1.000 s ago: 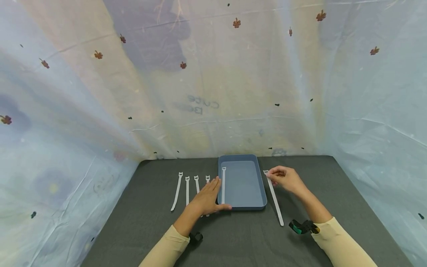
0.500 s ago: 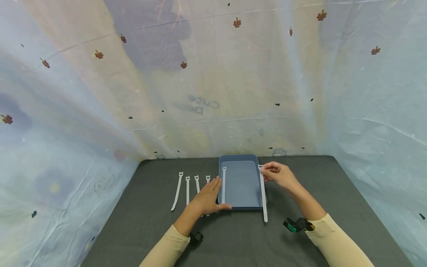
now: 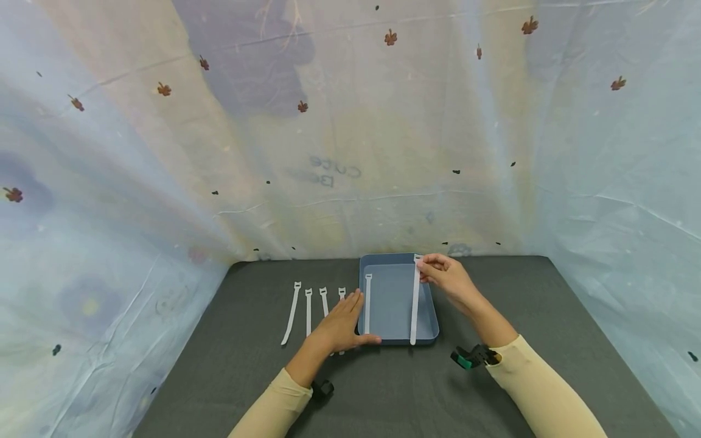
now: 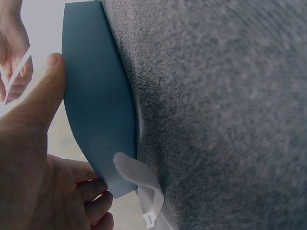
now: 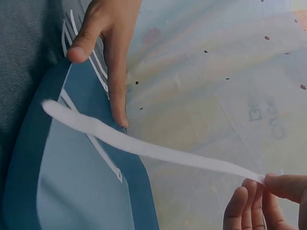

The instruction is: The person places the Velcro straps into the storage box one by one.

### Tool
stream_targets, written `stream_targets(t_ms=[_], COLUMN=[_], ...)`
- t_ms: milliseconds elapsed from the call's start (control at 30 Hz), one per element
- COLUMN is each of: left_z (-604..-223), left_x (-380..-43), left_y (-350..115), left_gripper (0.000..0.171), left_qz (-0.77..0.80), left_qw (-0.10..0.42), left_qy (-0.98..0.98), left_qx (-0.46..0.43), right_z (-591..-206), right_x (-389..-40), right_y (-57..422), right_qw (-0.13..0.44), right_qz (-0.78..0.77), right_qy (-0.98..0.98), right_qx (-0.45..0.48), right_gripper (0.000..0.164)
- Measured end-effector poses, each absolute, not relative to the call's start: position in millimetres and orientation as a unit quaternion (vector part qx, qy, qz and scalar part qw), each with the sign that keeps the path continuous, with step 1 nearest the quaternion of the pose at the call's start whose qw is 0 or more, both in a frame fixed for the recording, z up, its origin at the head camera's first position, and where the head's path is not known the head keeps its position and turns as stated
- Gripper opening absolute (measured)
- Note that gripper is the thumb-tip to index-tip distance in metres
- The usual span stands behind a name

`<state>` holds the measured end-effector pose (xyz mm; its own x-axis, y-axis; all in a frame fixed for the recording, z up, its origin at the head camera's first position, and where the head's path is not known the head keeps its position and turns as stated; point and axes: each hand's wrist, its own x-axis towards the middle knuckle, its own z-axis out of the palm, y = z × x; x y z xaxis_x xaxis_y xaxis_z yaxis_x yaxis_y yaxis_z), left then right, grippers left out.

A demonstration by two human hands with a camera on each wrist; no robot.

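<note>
Head: right hand (image 3: 450,278) pinches flat white strap (image 3: 414,310); outspread left hand (image 3: 338,325) touches smooth round-cornered tray (image 3: 391,307).

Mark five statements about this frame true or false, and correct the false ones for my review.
1. The right-hand grip pinches a white strap. True.
2. The left-hand grip touches the blue tray. True.
3. Three straps lie inside the tray. False: a single strap lies there.
4. Only two straps show on the table left of the tray. False: four straps show there.
5. The pinched strap is closed into a loop. False: it stretches out as a long strip.
</note>
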<state>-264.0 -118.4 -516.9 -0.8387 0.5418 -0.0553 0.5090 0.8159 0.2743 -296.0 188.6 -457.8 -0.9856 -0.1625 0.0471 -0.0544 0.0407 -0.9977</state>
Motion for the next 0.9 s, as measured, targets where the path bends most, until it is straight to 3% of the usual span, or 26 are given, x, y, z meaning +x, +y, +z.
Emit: stream_targets(t_ms=[433, 900], left_z=[-533, -533], left_x=[-273, -272], left_y=[-121, -122], left_gripper=[0.122, 0.126], left_qz=[0.119, 0.136], left_qw=[0.056, 0.049], left_qy=[0.953, 0.949], left_qx=[0.274, 0.28], right_z=[-468, -488], right_x=[-326, -351], right_y=[163, 136], right_qw=[0.018, 0.058], right_qz=[-0.737, -0.732], right_qy=[0.672, 0.677], right_qx=[-0.072, -0.06], right_gripper=[0.029, 0.026])
